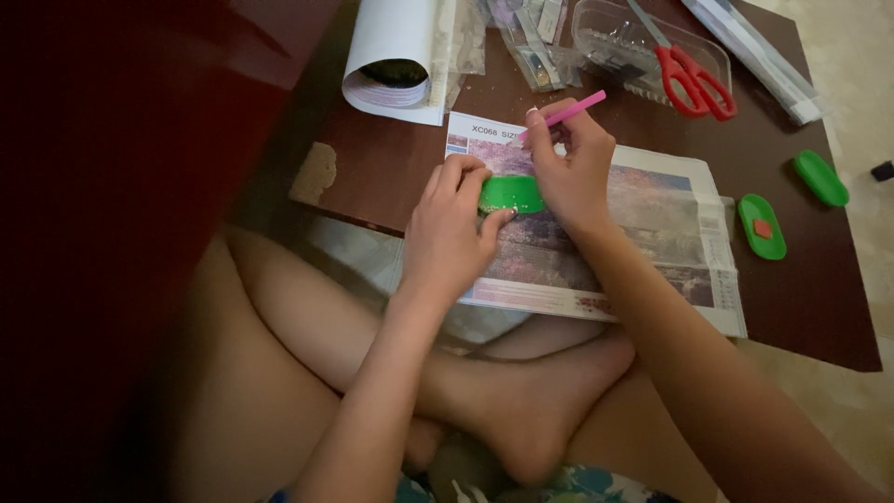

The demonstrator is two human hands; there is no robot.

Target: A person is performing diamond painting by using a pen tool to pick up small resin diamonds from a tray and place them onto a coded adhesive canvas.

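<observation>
A printed picture canvas [652,224] lies flat on a low dark brown table [391,168]. My left hand [452,228] rests on its left part and holds a small green oval tray [512,194] against the canvas. My right hand [570,163] grips a thin pink pen [573,110], its upper end slanting up and to the right. The pen's tip is hidden behind my fingers, just above the green tray. Both hands are close together, touching around the tray.
Two more green trays [762,226] [820,177] lie right of the canvas, one holding a small red square. Red-handled scissors [691,79] rest on a clear plastic box [643,42]. A rolled white sheet [396,56] and plastic bags [526,37] sit at the back. My crossed legs are below the table edge.
</observation>
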